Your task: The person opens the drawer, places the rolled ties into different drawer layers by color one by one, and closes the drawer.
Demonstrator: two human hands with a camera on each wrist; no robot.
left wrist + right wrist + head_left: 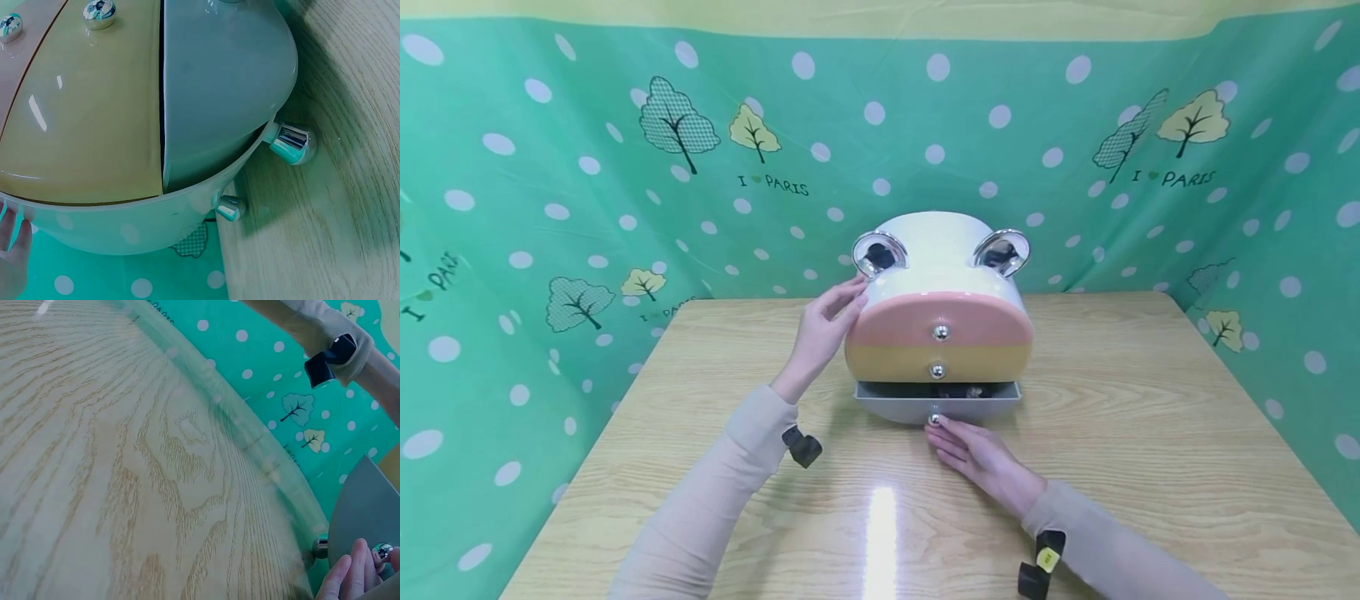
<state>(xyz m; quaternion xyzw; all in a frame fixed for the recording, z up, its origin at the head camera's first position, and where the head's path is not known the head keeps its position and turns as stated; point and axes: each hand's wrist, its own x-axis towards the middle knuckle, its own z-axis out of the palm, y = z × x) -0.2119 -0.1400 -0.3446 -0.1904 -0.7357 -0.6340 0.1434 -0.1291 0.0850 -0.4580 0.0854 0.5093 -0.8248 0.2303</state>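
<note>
A frog-like drawer box (936,262) with a white top, silver-rimmed eyes and three stacked drawers stands on the table. The upper drawer (895,321) is pink and the middle drawer (887,362) yellow, both closed. Partly pulled out is the grey bottom drawer (895,408), with some small dark things inside that I cannot make out. My right hand (981,458) pinches its silver knob (381,552) between thumb and fingers. Against the box's left side, near the eye, rests my left hand (822,325), its fingers extended; the left wrist view catches only a few fingertips (20,240).
Under the box is a wood-grain table (1120,417). A green dotted cloth (820,108) hangs behind it and along both sides. Silver feet (294,145) hold the box off the tabletop. Black wrist devices (802,446) sit on both sleeves.
</note>
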